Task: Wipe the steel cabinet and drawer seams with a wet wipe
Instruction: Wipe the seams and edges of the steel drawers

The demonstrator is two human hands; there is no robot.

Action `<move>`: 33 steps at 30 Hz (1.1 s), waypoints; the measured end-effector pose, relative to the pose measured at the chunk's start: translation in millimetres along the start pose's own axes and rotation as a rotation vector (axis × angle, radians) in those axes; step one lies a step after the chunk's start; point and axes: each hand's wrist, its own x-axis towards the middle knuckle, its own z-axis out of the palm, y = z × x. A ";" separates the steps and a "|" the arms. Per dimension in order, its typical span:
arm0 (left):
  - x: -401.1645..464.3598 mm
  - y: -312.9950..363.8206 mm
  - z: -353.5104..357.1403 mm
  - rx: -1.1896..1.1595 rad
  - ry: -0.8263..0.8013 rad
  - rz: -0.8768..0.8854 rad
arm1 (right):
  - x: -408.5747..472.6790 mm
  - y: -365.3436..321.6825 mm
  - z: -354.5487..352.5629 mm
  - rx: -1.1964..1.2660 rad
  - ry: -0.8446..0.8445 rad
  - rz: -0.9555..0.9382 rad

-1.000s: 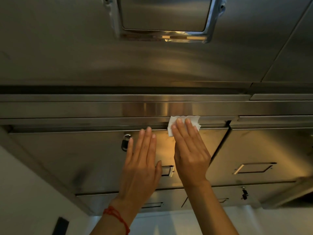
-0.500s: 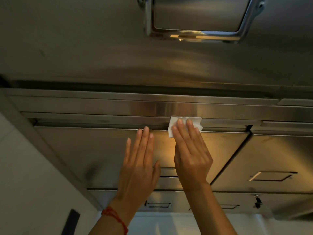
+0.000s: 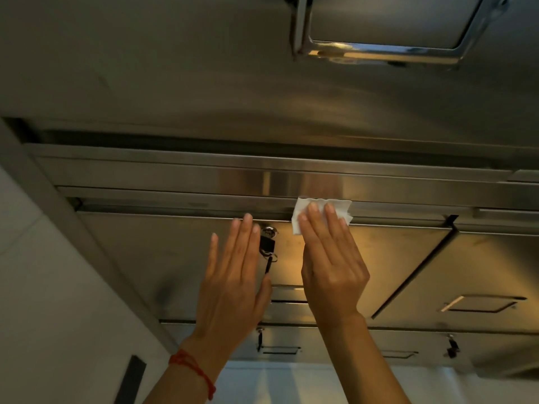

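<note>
a single wide-angle view from the head looks forward and down along the front of a brushed steel cabinet (image 3: 175, 83), close enough that its panels fill nearly the whole frame and bend toward the edges. the flat steel drawer front (image 3: 163, 252) with its upper seam sits at mid-frame, and both forearms enter from the bottom edge. a strip of pale wall (image 3: 43, 287) shows at lower left. no second view is given, so nothing is shared.
</note>
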 end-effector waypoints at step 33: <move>-11.0 -44.1 -10.7 0.016 -0.035 0.049 | 11.1 -52.5 17.9 -0.021 -0.004 -0.008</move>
